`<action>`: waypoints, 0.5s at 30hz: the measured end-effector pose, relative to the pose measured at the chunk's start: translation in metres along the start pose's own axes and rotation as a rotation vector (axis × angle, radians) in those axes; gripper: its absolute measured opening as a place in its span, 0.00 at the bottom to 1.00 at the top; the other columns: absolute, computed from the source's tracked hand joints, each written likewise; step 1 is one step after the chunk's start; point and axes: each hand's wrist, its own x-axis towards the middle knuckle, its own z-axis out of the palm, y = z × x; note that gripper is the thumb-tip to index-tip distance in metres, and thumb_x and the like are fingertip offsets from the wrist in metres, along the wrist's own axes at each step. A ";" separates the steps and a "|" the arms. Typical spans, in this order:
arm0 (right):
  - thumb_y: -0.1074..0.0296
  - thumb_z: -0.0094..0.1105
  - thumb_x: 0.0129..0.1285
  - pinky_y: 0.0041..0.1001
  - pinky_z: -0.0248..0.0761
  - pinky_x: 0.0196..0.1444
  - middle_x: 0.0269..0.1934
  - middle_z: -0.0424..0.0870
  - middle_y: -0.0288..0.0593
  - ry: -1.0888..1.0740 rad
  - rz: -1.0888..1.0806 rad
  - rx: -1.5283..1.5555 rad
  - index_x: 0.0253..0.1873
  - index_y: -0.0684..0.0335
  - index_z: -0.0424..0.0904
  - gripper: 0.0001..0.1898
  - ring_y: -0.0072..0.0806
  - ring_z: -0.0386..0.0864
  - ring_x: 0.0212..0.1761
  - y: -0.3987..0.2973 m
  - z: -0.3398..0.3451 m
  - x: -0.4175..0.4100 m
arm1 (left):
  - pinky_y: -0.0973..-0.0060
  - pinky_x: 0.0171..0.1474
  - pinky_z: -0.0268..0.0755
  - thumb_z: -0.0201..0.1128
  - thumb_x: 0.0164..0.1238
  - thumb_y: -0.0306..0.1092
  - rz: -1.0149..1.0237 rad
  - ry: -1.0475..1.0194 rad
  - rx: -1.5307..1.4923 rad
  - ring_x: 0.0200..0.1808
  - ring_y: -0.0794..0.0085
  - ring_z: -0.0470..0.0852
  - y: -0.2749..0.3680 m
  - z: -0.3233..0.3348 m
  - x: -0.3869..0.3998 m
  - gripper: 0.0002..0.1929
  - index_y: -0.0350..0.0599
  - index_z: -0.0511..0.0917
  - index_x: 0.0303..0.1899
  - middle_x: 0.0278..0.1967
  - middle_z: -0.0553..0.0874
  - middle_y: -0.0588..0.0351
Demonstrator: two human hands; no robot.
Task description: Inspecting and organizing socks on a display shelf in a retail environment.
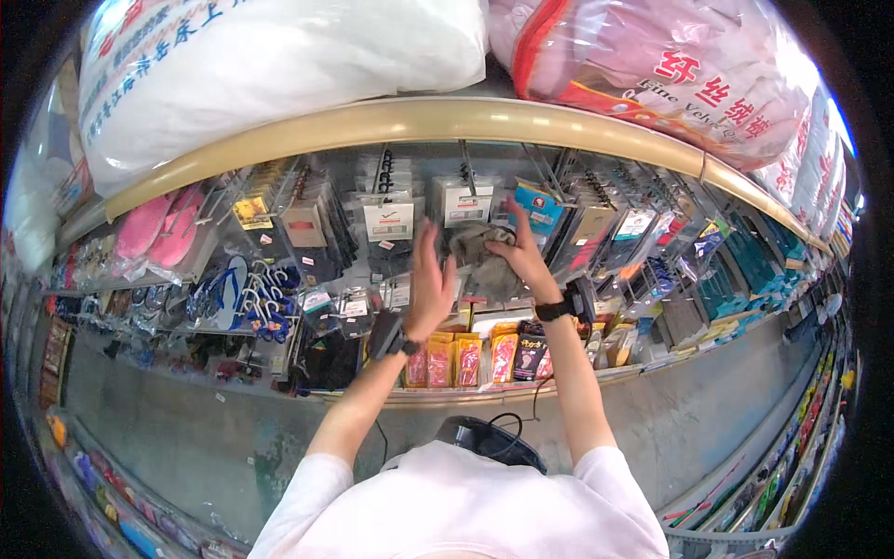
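Observation:
A crumpled grey-brown cloth [492,272] is pinched between the thumb and fingers of my right hand [524,248], in front of the hanging packets. My left hand [431,290] stands upright just left of the cloth, fingers extended and nothing held in it. Behind the left hand hangs a row of packaged dark goods with a white card [389,222]. Another white-carded packet [468,202] hangs above the cloth, and a blue packet [538,209] hangs behind the right hand's fingers. Both wrists wear black straps with dark devices.
Large bagged quilts [656,77] rest above a curved cream shelf edge [419,122]. Pink slippers [171,230] and blue-and-white flip-flops [230,293] hang at left. Yellow-edged packets [440,360] stand on the lower shelf. Racks of goods line the aisle's other side.

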 end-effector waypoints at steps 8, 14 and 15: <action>0.71 0.67 0.46 0.31 0.60 0.60 0.56 0.68 0.51 0.054 -0.022 -0.198 0.61 0.65 0.63 0.35 0.41 0.66 0.61 -0.018 0.002 -0.013 | 0.71 0.57 0.63 0.51 0.70 0.35 -0.262 0.029 -0.227 0.56 0.61 0.71 -0.006 0.017 0.014 0.26 0.31 0.54 0.64 0.57 0.68 0.40; 0.79 0.65 0.48 0.28 0.62 0.57 0.54 0.70 0.44 -0.070 0.115 0.130 0.56 0.62 0.62 0.30 0.32 0.70 0.55 -0.039 -0.002 -0.032 | 0.78 0.48 0.67 0.58 0.67 0.36 -0.515 -0.049 -0.726 0.45 0.75 0.76 -0.001 0.006 0.016 0.20 0.36 0.67 0.55 0.43 0.79 0.54; 0.80 0.64 0.49 0.28 0.62 0.57 0.54 0.70 0.45 -0.101 0.144 0.222 0.58 0.61 0.58 0.31 0.33 0.71 0.54 -0.045 -0.004 -0.039 | 0.79 0.47 0.67 0.59 0.67 0.37 -0.562 -0.077 -0.874 0.43 0.79 0.77 -0.002 0.005 0.015 0.17 0.36 0.72 0.52 0.40 0.81 0.58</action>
